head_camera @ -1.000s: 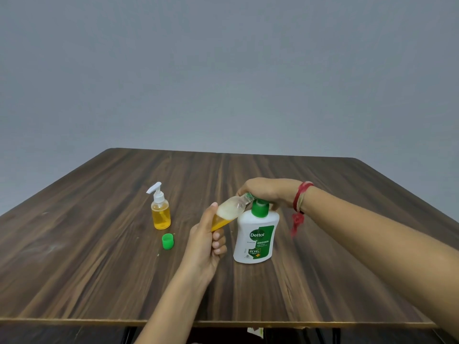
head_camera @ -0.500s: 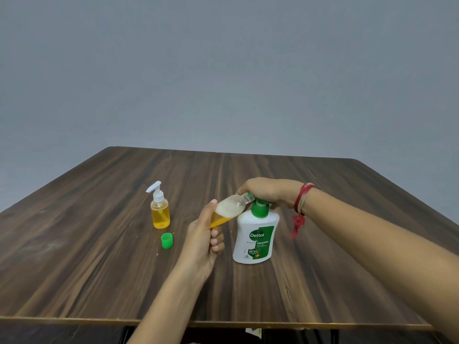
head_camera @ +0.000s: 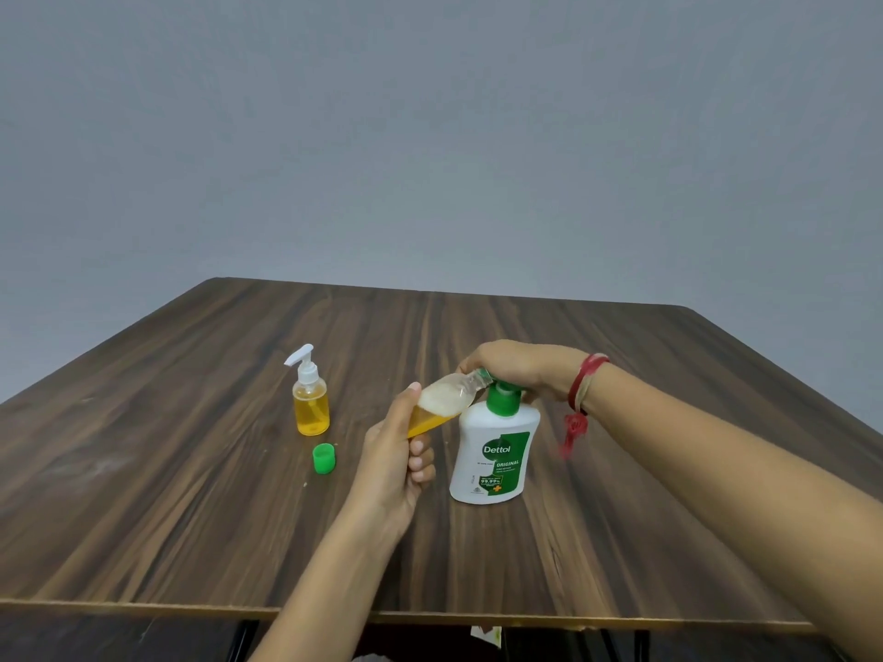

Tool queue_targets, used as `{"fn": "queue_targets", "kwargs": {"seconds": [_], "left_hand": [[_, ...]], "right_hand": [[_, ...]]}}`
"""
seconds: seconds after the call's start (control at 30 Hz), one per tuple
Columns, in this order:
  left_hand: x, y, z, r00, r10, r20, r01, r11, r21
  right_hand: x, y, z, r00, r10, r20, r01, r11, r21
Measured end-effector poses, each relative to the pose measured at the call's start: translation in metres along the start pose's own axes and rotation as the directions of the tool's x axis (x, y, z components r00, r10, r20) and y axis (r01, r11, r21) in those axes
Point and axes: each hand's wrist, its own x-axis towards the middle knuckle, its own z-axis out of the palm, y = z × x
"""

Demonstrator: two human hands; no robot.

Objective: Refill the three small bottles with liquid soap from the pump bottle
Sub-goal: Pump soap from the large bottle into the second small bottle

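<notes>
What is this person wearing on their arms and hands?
No sleeves or gloves are in view. At the wrist of the right hand sits a red thread band with a pale strand wound in, and a small red tassel hangs from it. The left hand and its wrist wear nothing visible: no ring, watch or band.

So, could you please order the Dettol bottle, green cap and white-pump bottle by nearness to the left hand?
1. Dettol bottle, just right of the left hand.
2. Green cap, just left.
3. White-pump bottle, farther left, behind.
</notes>
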Motion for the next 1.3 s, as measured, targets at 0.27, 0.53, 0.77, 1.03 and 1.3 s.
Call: {"fn": "queue_targets", "kwargs": {"seconds": [0.27, 0.53, 0.77, 1.03, 1.3], "left_hand": [[-0.001, 0.005, -0.002, 1.000, 0.022, -0.012, -0.021, 0.999, 0.038], [-0.004, 0.005, -0.003, 0.999, 0.044, -0.007, -0.043, 0.997, 0.058], [-0.005, 0.009, -0.001, 0.999, 0.042, -0.006, -0.042, 0.998, 0.042], [-0.005, 0.009, -0.003, 0.999, 0.043, 0.003, -0.043, 0.998, 0.051], [-0.004, 0.007, -0.001, 0.999, 0.045, -0.004, -0.045, 0.998, 0.039]], "right_hand": [[0.001, -0.001, 0.002, 0.995, -0.057, -0.076, 0.055, 0.998, -0.039], [0.000, -0.002, 0.001, 0.996, -0.054, -0.072, 0.050, 0.997, -0.060], [0.004, 0.000, 0.001, 0.995, -0.054, -0.085, 0.048, 0.996, -0.072], [-0.001, -0.003, -0.001, 0.998, -0.030, -0.056, 0.027, 0.998, -0.061], [-0.002, -0.003, -0.002, 0.999, -0.025, -0.046, 0.023, 0.999, -0.048]]}}
